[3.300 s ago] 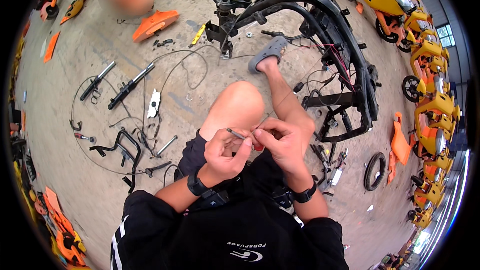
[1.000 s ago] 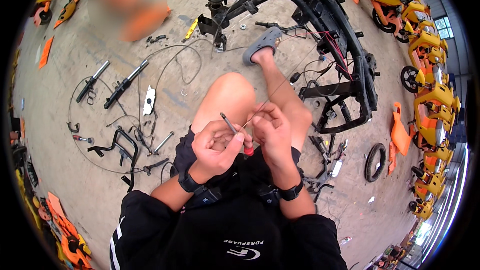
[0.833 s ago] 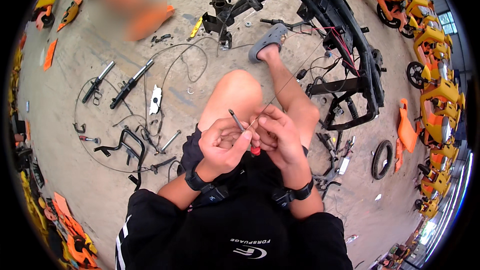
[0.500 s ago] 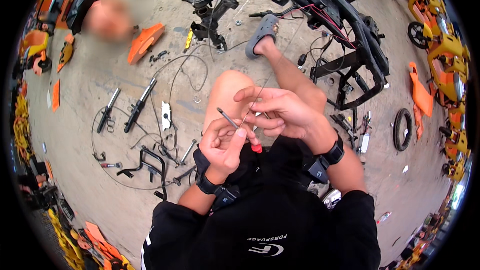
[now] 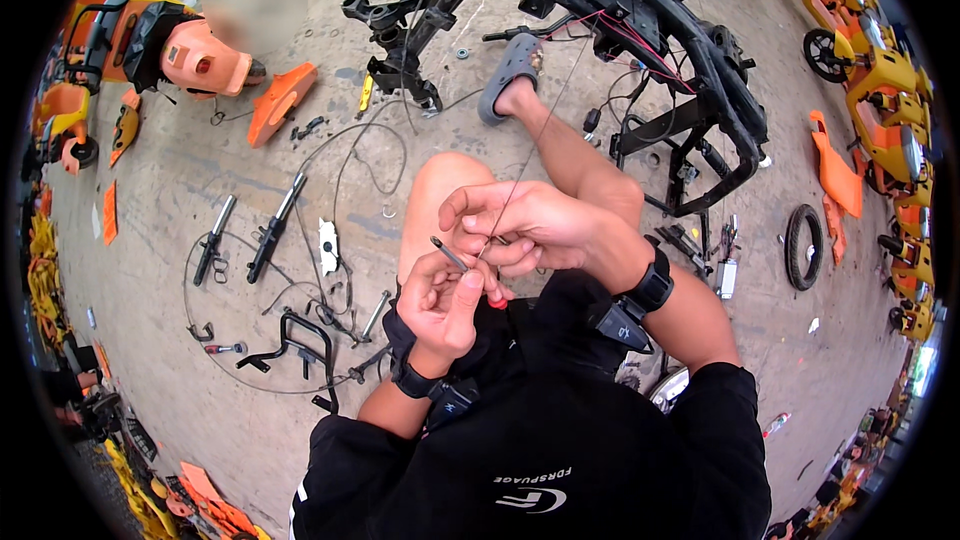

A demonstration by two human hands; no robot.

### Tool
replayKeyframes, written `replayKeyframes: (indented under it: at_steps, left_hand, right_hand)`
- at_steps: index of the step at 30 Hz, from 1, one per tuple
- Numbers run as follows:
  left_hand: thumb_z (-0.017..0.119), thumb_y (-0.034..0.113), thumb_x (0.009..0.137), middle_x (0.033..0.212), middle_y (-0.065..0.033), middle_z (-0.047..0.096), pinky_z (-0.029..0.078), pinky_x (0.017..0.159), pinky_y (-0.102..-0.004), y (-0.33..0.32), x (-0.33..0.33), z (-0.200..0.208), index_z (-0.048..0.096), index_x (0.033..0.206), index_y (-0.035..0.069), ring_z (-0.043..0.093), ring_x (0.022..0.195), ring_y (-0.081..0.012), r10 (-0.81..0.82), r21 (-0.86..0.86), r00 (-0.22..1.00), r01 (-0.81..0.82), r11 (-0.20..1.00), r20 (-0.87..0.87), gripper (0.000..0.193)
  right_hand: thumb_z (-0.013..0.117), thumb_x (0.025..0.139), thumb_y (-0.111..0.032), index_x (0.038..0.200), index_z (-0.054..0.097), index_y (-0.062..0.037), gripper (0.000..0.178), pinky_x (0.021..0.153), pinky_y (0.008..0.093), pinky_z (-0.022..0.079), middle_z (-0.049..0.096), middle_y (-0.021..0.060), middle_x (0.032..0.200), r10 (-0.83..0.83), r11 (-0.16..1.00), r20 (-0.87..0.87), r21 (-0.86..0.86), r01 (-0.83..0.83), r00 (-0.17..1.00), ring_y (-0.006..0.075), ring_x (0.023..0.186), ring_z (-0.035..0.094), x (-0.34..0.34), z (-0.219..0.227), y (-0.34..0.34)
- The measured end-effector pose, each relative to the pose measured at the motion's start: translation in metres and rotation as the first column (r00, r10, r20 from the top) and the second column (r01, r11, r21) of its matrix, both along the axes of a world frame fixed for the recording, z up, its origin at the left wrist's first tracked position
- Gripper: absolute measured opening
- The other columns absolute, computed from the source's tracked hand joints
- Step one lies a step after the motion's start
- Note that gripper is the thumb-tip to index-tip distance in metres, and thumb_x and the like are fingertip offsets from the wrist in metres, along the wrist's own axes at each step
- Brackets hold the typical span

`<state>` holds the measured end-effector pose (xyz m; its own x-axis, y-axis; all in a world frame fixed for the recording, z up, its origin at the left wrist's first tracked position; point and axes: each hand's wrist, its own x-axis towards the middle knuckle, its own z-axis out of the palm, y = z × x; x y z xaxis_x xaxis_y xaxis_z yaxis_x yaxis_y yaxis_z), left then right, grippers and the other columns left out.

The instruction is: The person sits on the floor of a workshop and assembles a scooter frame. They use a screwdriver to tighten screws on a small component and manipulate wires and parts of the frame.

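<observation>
My left hand [image 5: 440, 305] is closed around a screwdriver [image 5: 449, 253], its dark metal shaft pointing up and left. A red end [image 5: 498, 304] shows below the fingers; the rest of the handle is hidden. Between both hands runs a thin cable [image 5: 512, 198], stretching up toward the black vehicle frame [image 5: 690, 35]. My right hand [image 5: 535, 227] pinches this cable beside the left fingertips, its index finger bent above. Where the cable's lower end lies among the fingers cannot be made out. Both hands are over my lap.
Two black fork tubes [image 5: 277, 227] lie on the floor at left, near a black bent bracket [image 5: 325, 350] and looped cables. Orange body panels [image 5: 283, 103] lie farther off. A small tyre [image 5: 803, 247] is at right, with yellow scooters [image 5: 885, 130] behind.
My view has shifted slightly, moving the surroundings in the picture. The right hand sits a little lower and left, still at the cable; the left hand keeps the screwdriver.
</observation>
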<state>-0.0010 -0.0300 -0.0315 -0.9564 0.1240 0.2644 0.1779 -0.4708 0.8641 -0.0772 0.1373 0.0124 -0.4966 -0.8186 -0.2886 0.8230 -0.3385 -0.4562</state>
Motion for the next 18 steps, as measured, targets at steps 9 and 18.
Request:
replayKeyframes:
  at_steps: [9, 18]
  left_hand:
    - [0.051, -0.002, 0.095, 0.076, -0.0133, 0.059, 0.058, 0.061, -0.0332, 0.0, -0.003, 0.003, 0.051, 0.109, -0.007, 0.059, 0.065, -0.0161, 0.008, -0.03, 1.0, -0.008, 1.0, 0.0, 0.015]
    - [0.052, -0.001, 0.094, 0.072, -0.0108, 0.056, 0.057, 0.059, -0.0331, 0.002, -0.004, 0.004, 0.05, 0.103, -0.005, 0.055, 0.06, -0.0141, 0.079, -0.011, 0.994, -0.078, 0.997, 0.073, 0.01]
  right_hand:
    - [0.048, 0.097, -0.003, 0.11, 0.055, -0.0013, 0.015, 0.041, 0.0173, 0.021, 0.054, 0.0047, 0.086, -0.016, 1.0, -0.039, 0.011, 0.017, 0.999, 0.0005, 0.046, 0.029, 0.0, -0.013, -0.001]
    - [0.049, 0.097, -0.007, 0.108, 0.053, -0.0054, 0.012, 0.04, 0.0184, 0.019, 0.05, -0.0006, 0.075, -0.121, 0.989, 0.017, 0.085, 0.12, 0.992, 0.0019, 0.047, 0.028, -0.004, 0.006, 0.022]
